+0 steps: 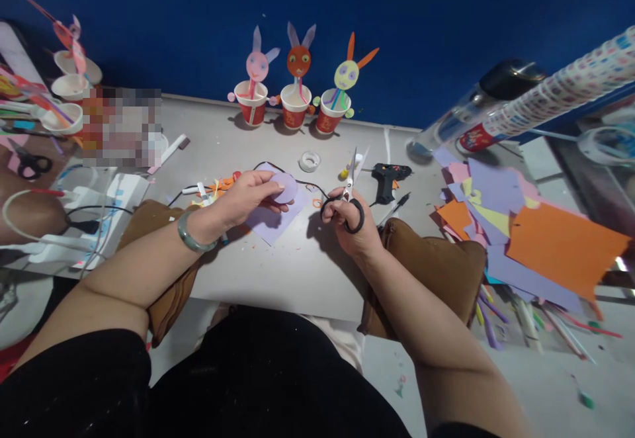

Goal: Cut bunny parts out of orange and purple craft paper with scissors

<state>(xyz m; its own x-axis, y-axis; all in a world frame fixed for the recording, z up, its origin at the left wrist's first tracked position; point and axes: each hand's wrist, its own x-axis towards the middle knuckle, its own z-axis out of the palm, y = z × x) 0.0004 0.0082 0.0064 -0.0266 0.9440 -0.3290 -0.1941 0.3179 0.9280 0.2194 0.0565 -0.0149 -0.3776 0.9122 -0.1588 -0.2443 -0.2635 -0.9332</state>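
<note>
1. Your left hand (247, 194) reaches in from the lower left to just left of centre, forearm slanting up and rightward, a smooth, greyish-green bangle (197, 234) round the wrist.
2. Its thumb lies on top of the purple paper disc (284, 188), with fingers curled beneath, so you have it pinched by its left side, near the middle of the frame. The disc is thin, matte and rounded.
3. Below it, a flat purple sheet (272, 227) with straight edges lies on the pale grey table (278, 286).
4. Your right hand (353, 239) comes in from the lower right, just right of centre, forearm slanting up and leftward. Its fingers grip the black handle loops of the scissors (349, 190), whose shiny metal blades point to the top of the frame, tips slightly parted, well apart from the disc.
5. Beyond your hands sit a round tape roll (310, 161) and, further right, a black glue gun (385, 183).
6. At upper centre stand three tapering red-and-white paper cups (294, 118), each bearing a round paper face with long, pointed ears.
7. Flat, angular coloured paper (496, 190) is heaped at the right.
</note>
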